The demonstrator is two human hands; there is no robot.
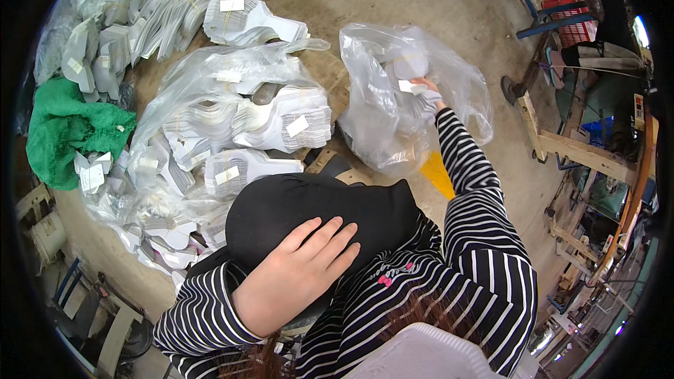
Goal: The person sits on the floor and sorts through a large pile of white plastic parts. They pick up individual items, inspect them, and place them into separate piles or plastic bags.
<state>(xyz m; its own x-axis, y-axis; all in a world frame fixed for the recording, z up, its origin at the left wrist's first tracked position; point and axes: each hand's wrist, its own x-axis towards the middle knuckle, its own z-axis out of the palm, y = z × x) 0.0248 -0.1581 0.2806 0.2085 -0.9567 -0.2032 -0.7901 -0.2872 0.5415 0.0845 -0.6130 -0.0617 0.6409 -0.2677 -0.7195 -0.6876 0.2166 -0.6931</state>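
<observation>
My right hand (427, 90) reaches into a clear plastic bag (379, 133) standing on the floor ahead of me. Its fingers close on a bundle of white cut sheets (409, 64) with a small white label. My left hand (298, 274) lies flat on a rounded black fabric surface (309, 203) just in front of my body, fingers slightly spread, holding nothing. Both sleeves are black-and-white striped. The bag's lower contents are blurred by the plastic.
Several tied bundles of white cut sheets (281, 123), some in clear plastic, lie heaped on the concrete floor to the left. A green cloth (70, 126) sits far left. A yellow piece (437, 172) lies by the bag. Blue metal frame (533, 0), red crate (576, 14) and wooden frames (583, 154) stand right.
</observation>
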